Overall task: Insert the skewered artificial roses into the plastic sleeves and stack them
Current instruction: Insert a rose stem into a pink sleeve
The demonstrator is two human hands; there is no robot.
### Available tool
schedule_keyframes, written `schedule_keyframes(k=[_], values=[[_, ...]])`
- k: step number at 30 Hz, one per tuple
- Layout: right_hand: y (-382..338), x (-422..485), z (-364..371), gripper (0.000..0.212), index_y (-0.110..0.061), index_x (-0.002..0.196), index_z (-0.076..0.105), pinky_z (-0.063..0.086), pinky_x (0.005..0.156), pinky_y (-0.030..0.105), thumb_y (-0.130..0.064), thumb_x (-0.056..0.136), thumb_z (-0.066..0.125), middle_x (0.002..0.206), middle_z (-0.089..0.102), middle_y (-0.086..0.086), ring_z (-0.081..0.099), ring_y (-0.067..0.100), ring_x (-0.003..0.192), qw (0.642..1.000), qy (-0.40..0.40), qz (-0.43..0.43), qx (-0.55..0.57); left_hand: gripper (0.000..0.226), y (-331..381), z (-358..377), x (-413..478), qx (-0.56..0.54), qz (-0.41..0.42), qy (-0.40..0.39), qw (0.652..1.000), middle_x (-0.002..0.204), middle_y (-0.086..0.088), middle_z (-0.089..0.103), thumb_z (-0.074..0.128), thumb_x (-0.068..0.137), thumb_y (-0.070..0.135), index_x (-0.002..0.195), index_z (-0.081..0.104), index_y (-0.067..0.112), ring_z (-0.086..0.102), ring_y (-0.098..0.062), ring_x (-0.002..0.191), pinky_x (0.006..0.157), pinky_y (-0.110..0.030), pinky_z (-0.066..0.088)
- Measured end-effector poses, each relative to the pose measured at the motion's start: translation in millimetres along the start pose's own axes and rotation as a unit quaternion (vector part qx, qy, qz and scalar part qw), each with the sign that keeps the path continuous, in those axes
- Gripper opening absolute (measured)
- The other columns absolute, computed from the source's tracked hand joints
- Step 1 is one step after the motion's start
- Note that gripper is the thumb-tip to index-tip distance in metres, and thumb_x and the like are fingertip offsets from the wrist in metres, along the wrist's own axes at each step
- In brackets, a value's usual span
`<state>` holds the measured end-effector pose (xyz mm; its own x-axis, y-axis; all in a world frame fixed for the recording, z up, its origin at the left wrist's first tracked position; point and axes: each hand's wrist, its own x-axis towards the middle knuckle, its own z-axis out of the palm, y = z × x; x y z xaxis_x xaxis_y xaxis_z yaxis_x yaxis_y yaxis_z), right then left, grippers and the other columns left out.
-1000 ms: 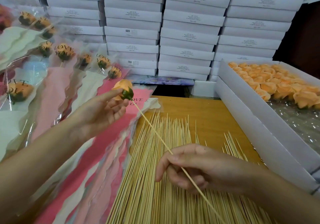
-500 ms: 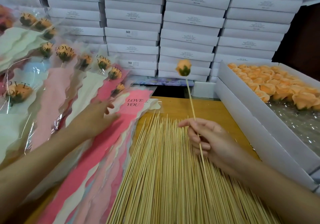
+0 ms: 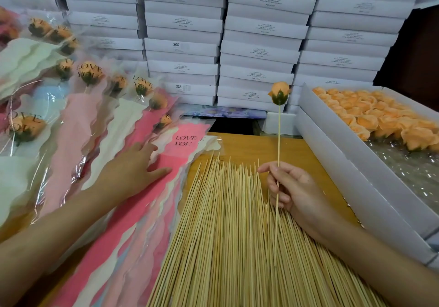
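Leftmost, finished sleeved roses (image 3: 90,76) lie fanned in an overlapping stack, probably so that no bloom is crushed. Beside them the left hand (image 3: 133,171) rests with fingers spread flat on the top pink sleeve (image 3: 180,161), likely steadying it for opening. Past the loose skewers (image 3: 225,235) on the bench (image 3: 249,145), the right hand (image 3: 292,188) pinches the skewered rose (image 3: 279,93) upright, its bloom clear of everything, seemingly ready for feeding in.

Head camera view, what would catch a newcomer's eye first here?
First the single orange rose on its skewer, held upright by the right hand in the middle. Beneath it a broad bed of bare skewers spreads over the table, and the left hand lies flat on the pink sleeves at left. A white tray of loose orange rose heads sits at right.
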<state>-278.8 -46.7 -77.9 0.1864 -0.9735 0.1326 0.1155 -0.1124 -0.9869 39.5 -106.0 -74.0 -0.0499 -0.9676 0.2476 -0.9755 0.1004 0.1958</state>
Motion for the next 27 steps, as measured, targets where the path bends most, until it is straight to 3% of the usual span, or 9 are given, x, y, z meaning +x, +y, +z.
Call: schedule_keyframes(k=[6,13,18,22,25,27], values=[[0.0,0.1,0.4,0.031,-0.016,0.091,0.072,0.036,0.045,0.017,-0.02,0.102,0.043,0.06,0.049,-0.004,0.036,0.004,0.044,1.0,0.003,0.007,0.0,0.058,0.4,1.5,-0.2,-0.032,0.008,0.003,0.999,0.125,-0.009,0.054,0.058,0.087,0.053,0.133,0.05,0.019,0.056,-0.024,0.106,0.093,-0.044,0.049],[1.3,-1.0,0.3,0.028,-0.01,0.096,0.068,0.037,0.046,0.018,-0.02,0.103,0.043,0.06,0.048,-0.003,0.036,0.003,0.045,1.0,-0.002,0.008,-0.006,0.041,-4.2,4.2,3.0,-0.079,0.021,0.019,0.996,0.1,0.001,0.052,0.067,0.086,0.042,0.119,0.057,0.02,0.051,-0.016,0.084,0.079,-0.035,0.045],[0.6,-1.5,0.1,0.027,-0.009,0.097,0.067,0.037,0.047,0.019,-0.019,0.102,0.043,0.06,0.048,-0.003,0.036,0.004,0.045,1.0,0.0,0.009,-0.009,0.046,-4.1,5.6,4.8,-0.149,0.022,0.043,0.988,0.094,0.002,0.051,0.078,0.079,0.031,0.119,0.056,0.025,0.05,-0.006,0.076,0.066,-0.026,0.036],[0.3,-1.5,0.3,0.027,-0.01,0.097,0.067,0.037,0.047,0.019,-0.02,0.102,0.043,0.06,0.048,-0.004,0.036,0.004,0.045,1.0,-0.002,0.009,-0.014,0.047,0.1,-0.3,4.1,-0.254,0.006,0.049,0.966,0.096,-0.001,0.055,0.083,0.073,0.015,0.11,0.06,0.034,0.053,-0.011,0.072,0.064,-0.018,0.038],[0.8,-1.3,0.4,0.027,-0.009,0.098,0.067,0.037,0.048,0.02,-0.021,0.102,0.043,0.059,0.048,-0.004,0.036,0.004,0.045,1.0,-0.002,0.008,-0.013,0.045,4.8,-6.7,2.2,-0.345,-0.02,0.032,0.938,0.108,-0.003,0.06,0.079,0.076,0.004,0.101,0.064,0.037,0.056,-0.018,0.086,0.068,-0.016,0.04],[1.1,-1.1,0.1,0.027,-0.009,0.098,0.067,0.038,0.048,0.019,-0.021,0.102,0.043,0.06,0.048,-0.004,0.036,0.004,0.045,1.0,-0.003,0.007,-0.012,0.043,10.1,-13.3,0.9,-0.407,-0.044,0.003,0.913,0.116,-0.003,0.06,0.073,0.081,-0.002,0.107,0.068,0.032,0.06,-0.013,0.1,0.07,-0.016,0.044]])
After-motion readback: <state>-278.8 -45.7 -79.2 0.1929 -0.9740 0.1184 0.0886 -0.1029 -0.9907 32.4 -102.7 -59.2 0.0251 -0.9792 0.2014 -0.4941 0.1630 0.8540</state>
